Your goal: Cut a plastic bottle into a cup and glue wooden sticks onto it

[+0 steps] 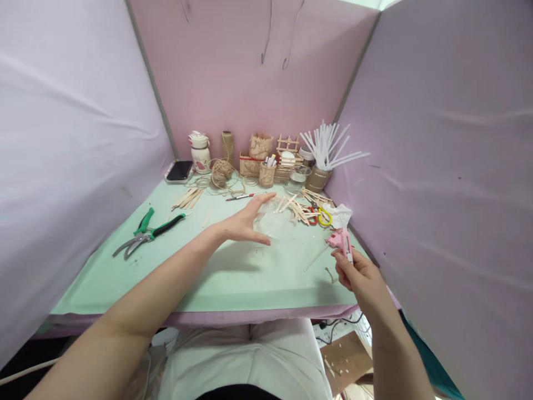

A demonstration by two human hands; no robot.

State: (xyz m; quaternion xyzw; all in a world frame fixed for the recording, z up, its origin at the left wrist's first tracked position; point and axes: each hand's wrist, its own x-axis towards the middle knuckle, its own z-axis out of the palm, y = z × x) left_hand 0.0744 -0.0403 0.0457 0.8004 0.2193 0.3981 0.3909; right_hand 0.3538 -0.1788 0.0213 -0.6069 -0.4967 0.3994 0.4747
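Observation:
My left hand reaches over the middle of the table. Its thumb and fingers are curved around the side of a clear plastic container, whose outline is faint against the green cloth. At the right, my right hand is closed on the handle of a pink glue gun. A thin translucent glue stick lies to the left of the glue gun, and a short piece of twine lies near my right fingers. Just beyond the container are loose wooden craft sticks.
Green-handled pruning shears lie open at left, near more craft sticks. Scissors and crumpled tissue lie right. Along the back stand a phone, bottle, twine ball, stick-built holders and white glue sticks.

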